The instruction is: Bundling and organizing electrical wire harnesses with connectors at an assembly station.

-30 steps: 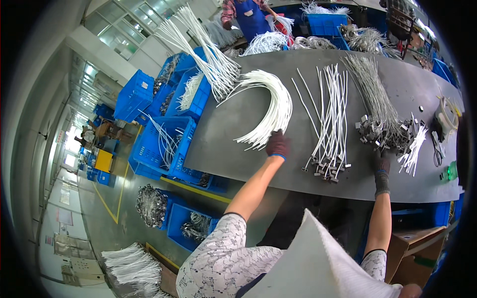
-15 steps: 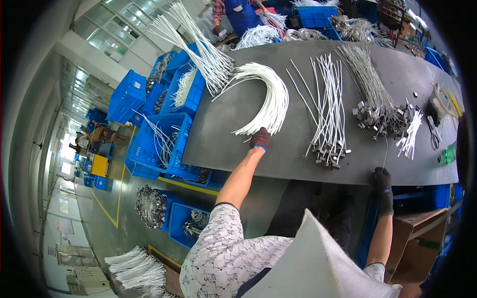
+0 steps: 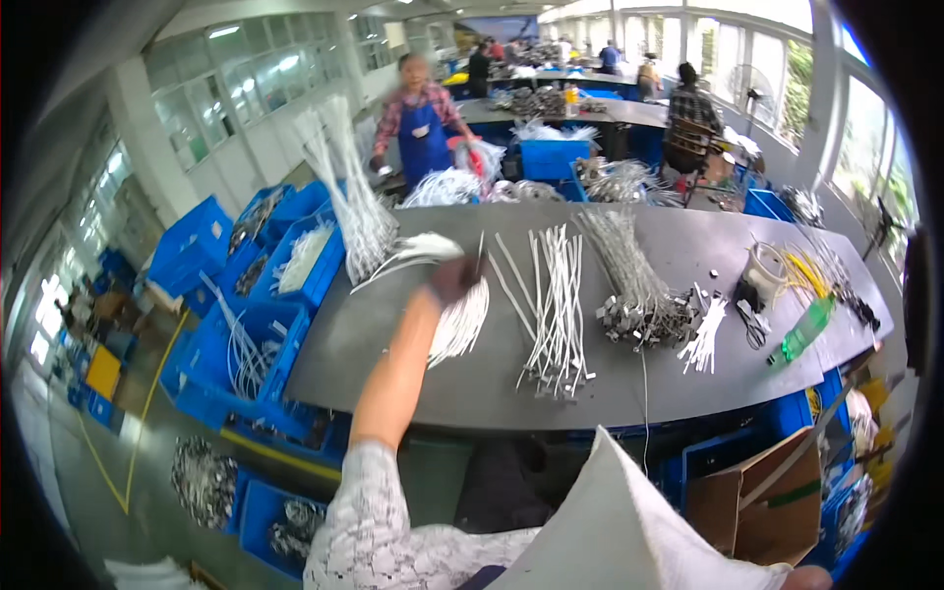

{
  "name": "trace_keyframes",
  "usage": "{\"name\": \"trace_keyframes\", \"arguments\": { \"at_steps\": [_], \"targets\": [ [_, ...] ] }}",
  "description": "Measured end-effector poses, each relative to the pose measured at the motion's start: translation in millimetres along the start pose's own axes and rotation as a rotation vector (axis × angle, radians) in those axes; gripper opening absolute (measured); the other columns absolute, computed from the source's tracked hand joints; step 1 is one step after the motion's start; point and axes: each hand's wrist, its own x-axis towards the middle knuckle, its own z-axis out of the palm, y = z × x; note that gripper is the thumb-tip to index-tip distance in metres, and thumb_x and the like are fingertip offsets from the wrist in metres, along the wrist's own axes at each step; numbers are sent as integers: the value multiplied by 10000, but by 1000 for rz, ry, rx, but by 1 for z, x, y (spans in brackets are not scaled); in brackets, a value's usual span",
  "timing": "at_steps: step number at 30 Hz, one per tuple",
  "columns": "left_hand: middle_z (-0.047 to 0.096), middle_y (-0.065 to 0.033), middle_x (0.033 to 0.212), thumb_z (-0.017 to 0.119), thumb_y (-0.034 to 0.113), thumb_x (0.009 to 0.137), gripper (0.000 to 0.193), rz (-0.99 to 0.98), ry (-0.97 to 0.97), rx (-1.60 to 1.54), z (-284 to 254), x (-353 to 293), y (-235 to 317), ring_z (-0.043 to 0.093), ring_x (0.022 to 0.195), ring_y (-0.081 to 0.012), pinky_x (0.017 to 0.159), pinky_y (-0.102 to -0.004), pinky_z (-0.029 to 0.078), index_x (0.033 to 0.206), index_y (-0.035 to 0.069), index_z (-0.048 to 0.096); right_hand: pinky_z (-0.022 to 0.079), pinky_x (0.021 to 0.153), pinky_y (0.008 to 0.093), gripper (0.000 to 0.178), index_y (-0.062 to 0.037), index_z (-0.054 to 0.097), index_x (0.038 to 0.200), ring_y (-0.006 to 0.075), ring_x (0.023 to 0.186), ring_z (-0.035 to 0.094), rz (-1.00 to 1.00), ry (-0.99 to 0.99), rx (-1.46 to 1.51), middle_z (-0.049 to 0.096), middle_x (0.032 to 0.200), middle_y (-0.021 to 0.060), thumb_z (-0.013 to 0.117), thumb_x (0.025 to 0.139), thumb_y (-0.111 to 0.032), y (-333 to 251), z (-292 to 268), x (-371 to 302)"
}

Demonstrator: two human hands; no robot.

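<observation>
My left hand point(image 3: 457, 277), in a dark glove, is over a curved bundle of white cords point(image 3: 460, 329) on the grey table. Motion blurs its fingers, so I cannot make out a grip. To its right lies a second bundle of white cords point(image 3: 559, 305), with small grey blocks at the near ends. Further right is a bundle of thin grey wires point(image 3: 629, 265) ending in a heap of dark metal blocks. One thin wire point(image 3: 645, 393) hangs from there over the table's front edge. My right hand is out of sight.
Blue crates point(image 3: 236, 344) with cords stand along the table's left side. A tall sheaf of white cords point(image 3: 359, 226) leans there. At right are a green bottle point(image 3: 808, 329), a white pail point(image 3: 765, 270) and short white pieces point(image 3: 704, 334). A co-worker point(image 3: 421, 128) stands beyond the table.
The view has tilted up, showing more of the room. My left hand has moved off the bundle's near end, farther over it. My right hand, earlier at the hanging wire, has left view.
</observation>
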Motion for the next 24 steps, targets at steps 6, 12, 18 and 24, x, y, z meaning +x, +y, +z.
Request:
{"name": "trace_keyframes", "arguments": {
  "at_steps": [6,12,18,24],
  "targets": [
    [728,-109,1071,703,69,768,366,51,411,336,-236,232,12,713,941,-283,817,-401,558,1113,192,713,511,747,468,254,-22,685,991,420,905,660,54,166,69,687,905,234,481,936,-162,-84,-59,19],
    [732,-112,1050,722,147,781,281,175,365,667,-128,268,63,713,888,-284,799,-409,555,1053,212,748,504,778,453,259,-31,683,1062,423,914,643,63,252,256,673,912,220,492,964,-175,-50,-26,-25],
    [737,-101,926,704,190,812,243,-404,-358,-1296,132,80,185,722,815,-197,768,-322,584,998,35,729,488,883,467,269,-22,633,1177,406,1036,612,116,204,226,654,1097,247,483,979,-125,-24,-6,-113],
    [682,-91,930,665,60,915,127,-855,-407,-1765,200,-47,270,692,812,-219,714,-399,610,1033,23,639,513,744,460,250,-49,663,1149,445,884,638,30,479,367,657,966,243,511,960,-110,-80,-32,-54]
  ]
}}
